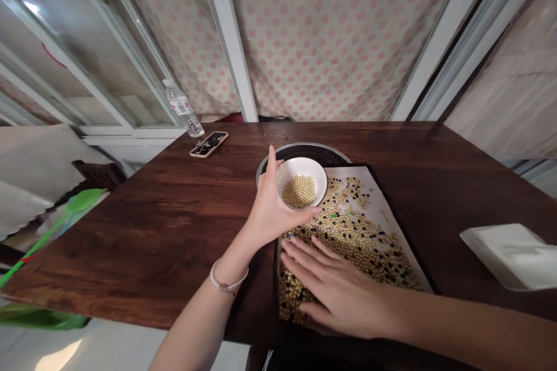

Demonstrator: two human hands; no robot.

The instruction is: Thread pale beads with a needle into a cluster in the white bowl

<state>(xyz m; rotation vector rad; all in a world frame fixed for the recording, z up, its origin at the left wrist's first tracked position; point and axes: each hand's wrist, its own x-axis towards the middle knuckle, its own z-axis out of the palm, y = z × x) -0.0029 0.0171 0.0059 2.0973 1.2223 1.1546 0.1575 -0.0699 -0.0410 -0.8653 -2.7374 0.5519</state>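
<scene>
From here the dark brown wooden tabletop [143, 232] looks smooth with a soft sheen, the round white ceramic bowl [301, 177] glossy, the white paper sheet [378, 208] matt, and the clear plastic bottle [183, 109] shiny

On the wooden desk [130, 232] lies a rectangular paper-lined tray [402, 226], its far corner beside a round metal-rimmed burner [333, 153]. The left hand [272, 211] holds a round ceramic bowl [301, 182] of small round beans [299, 191] above that corner. The right hand [343, 290] rests on mixed round beans [348, 243] in the tray. Further left lie a flat smartphone [209, 144] and, behind it, a plastic water bottle [183, 109]; to the right, a folded paper packet [509, 255].
</scene>
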